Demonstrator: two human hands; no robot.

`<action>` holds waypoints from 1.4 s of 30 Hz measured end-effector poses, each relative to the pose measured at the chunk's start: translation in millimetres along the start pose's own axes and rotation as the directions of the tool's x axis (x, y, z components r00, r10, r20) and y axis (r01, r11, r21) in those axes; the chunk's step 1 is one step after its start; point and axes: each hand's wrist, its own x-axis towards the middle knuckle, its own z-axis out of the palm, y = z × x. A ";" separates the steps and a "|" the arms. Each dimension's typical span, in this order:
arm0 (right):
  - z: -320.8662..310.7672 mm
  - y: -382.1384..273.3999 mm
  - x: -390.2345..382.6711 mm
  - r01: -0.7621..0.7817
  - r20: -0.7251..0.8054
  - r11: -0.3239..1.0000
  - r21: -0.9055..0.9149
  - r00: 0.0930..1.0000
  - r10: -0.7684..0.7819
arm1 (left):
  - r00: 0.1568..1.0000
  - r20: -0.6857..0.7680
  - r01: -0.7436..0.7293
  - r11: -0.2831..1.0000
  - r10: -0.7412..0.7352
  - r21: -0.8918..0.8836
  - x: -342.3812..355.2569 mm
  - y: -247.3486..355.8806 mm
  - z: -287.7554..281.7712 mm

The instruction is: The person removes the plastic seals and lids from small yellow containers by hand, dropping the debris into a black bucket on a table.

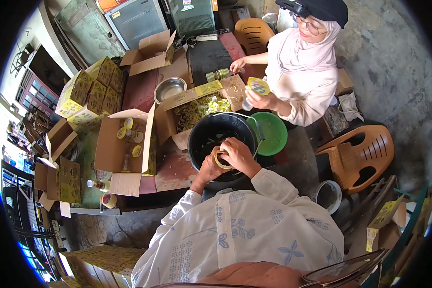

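My left hand [209,168] is closed round a small round cup [222,159] with a yellow rim, over the near part of a black bucket [193,150]. The fingers of my right hand [240,156] pinch at the cup's rim from the right. My fingers cover most of the cup. Inside the bucket, a few pale strips show against the dark. Just right of it sits a green basin [272,134]. Beyond the bucket, an open carton [170,126] holds a heap of yellow-green scraps [197,112].
Across the table, a co-worker holds a yellow-lidded cup [258,87] near a row of stacked cups [218,75]. An open carton [108,144] with several lidded cups, a metal bowl [170,90] and stacked yellow boxes [93,91] stand left. Chairs [362,158] stand right.
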 end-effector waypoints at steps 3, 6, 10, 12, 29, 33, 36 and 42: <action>1.1 10.4 -0.7 0.016 -0.014 0.999 0.032 1.000 -0.015 | 0.995 -0.028 -0.098 0.995 0.099 0.032 3.4 -0.7 1.8; -0.4 11.4 -1.5 -0.067 0.024 0.966 0.249 0.998 0.063 | 0.996 -0.022 -0.084 0.985 0.089 0.149 -3.8 -6.7 2.6; -7.7 26.6 1.6 -0.112 0.121 0.891 0.439 0.990 0.065 | 0.997 -0.035 -0.055 0.976 0.064 0.212 -9.9 1.5 4.0; -8.2 30.0 -1.5 -0.278 0.204 0.747 0.603 0.960 0.192 | 0.990 -0.021 -0.135 0.974 0.142 0.181 -9.5 1.5 4.5; -7.3 14.0 0.1 -0.358 0.084 0.392 0.847 0.820 0.566 | 0.909 -0.166 -0.315 0.891 0.382 0.326 -4.9 37.5 -0.4; -13.3 5.0 1.7 -0.274 -0.018 0.386 0.881 0.795 0.606 | 0.869 -0.171 -0.372 0.840 0.465 0.395 -0.1 50.4 -0.4; -16.9 -0.3 1.5 -0.222 -0.045 0.346 0.912 0.782 0.621 | 0.871 -0.175 -0.364 0.843 0.458 0.396 0.0 61.0 -1.3; -25.5 0.1 1.1 -0.192 -0.067 0.309 0.931 0.745 0.664 | 0.886 -0.140 -0.367 0.852 0.443 0.373 5.2 66.8 1.2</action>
